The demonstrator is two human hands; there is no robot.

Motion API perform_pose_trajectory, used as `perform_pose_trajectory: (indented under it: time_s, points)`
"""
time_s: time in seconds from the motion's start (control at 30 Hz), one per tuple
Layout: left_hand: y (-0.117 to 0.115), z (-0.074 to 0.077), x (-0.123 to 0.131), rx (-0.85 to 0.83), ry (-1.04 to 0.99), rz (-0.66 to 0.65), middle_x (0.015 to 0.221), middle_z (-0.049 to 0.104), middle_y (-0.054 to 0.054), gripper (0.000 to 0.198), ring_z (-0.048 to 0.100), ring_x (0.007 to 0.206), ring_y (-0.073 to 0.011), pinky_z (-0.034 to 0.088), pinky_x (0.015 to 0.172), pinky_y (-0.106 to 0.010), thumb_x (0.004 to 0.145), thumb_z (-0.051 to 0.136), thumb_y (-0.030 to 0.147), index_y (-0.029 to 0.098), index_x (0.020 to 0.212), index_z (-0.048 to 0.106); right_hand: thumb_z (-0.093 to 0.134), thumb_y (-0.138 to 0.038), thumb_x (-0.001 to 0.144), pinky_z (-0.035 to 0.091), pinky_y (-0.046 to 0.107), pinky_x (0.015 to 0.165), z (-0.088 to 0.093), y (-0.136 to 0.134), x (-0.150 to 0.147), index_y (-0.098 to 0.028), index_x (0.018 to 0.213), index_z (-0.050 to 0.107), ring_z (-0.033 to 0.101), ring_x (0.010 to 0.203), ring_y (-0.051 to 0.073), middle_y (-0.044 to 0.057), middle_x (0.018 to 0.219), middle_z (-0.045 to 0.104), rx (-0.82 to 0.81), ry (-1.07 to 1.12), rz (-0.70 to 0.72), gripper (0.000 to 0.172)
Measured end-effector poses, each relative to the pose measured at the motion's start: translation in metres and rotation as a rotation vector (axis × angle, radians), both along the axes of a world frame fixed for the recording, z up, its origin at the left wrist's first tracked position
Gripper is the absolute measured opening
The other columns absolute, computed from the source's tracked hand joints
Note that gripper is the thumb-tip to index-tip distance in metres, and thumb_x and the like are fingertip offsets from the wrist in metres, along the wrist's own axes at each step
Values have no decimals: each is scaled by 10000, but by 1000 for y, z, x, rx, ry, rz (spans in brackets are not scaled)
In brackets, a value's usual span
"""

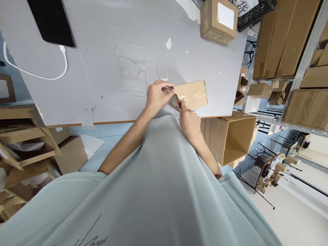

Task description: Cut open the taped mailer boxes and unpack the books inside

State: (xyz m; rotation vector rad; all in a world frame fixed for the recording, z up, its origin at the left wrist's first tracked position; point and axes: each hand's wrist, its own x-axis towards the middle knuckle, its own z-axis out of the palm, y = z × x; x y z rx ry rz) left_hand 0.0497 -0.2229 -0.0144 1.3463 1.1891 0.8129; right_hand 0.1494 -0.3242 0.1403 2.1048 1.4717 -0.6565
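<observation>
A small cardboard box point(192, 93) with shiny clear tape on it lies near the front edge of the table. My left hand point(158, 95) grips the box's left end, its fingers closed at the corner. In my right hand point(189, 120) is a red-handled box cutter point(179, 103), its dark tip against the left part of the box. My right index finger presses along the handle. The blade's contact with the tape is too small to make out.
On the grey table point(102, 78) lie a phone point(52, 22) with a white cable point(38, 76) and a taped carton point(219, 22) at the back right. An open carton point(222, 136) stands below the right edge. Shelves point(302, 65) with boxes rise at right; cartons point(70, 153) sit at left.
</observation>
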Motion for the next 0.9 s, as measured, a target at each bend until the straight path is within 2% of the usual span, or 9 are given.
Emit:
perform_pose_trajectory:
  time_s: [0.13, 0.37, 0.57, 0.77, 0.9]
  points:
    - [-7, 6, 2, 1, 44, 22, 1148, 838, -19, 200, 809, 961, -209, 680, 911, -352, 901, 818, 313, 270, 1087, 878, 376, -238, 1203, 635, 411, 965, 13, -6, 5, -189, 1788, 399, 837, 1086, 316, 197, 1196, 854, -63, -16, 13, 587]
    - [-6, 9, 5, 19, 92, 55, 1206, 834, -21, 228, 801, 924, -193, 664, 925, -354, 916, 776, 253, 270, 1121, 873, 376, -229, 1212, 635, 417, 977, 4, -7, 10, -216, 1819, 343, 841, 1108, 315, 191, 1217, 848, -33, -4, 37, 608]
    - [-13, 11, 8, -3, 133, 49, 1132, 828, -10, 205, 800, 921, -204, 649, 886, -345, 906, 781, 278, 279, 1092, 868, 390, -259, 1208, 650, 416, 937, 12, -17, 19, -229, 1820, 341, 852, 1061, 323, 187, 1168, 858, -109, 7, 23, 614]
    - [-16, 15, 9, 12, 177, 100, 1186, 819, -24, 222, 785, 868, -184, 642, 876, -337, 942, 757, 323, 274, 1127, 869, 398, -162, 1167, 665, 389, 936, -3, -21, 21, -203, 1831, 299, 858, 1093, 299, 203, 1213, 840, -66, 43, 84, 673]
    - [-18, 14, 13, 21, 185, 121, 1137, 830, -22, 229, 766, 843, -168, 645, 821, -297, 925, 758, 353, 269, 1104, 873, 399, -121, 1142, 671, 373, 902, -3, -31, 30, -213, 1834, 295, 865, 1056, 287, 186, 1169, 852, -146, 65, 97, 706]
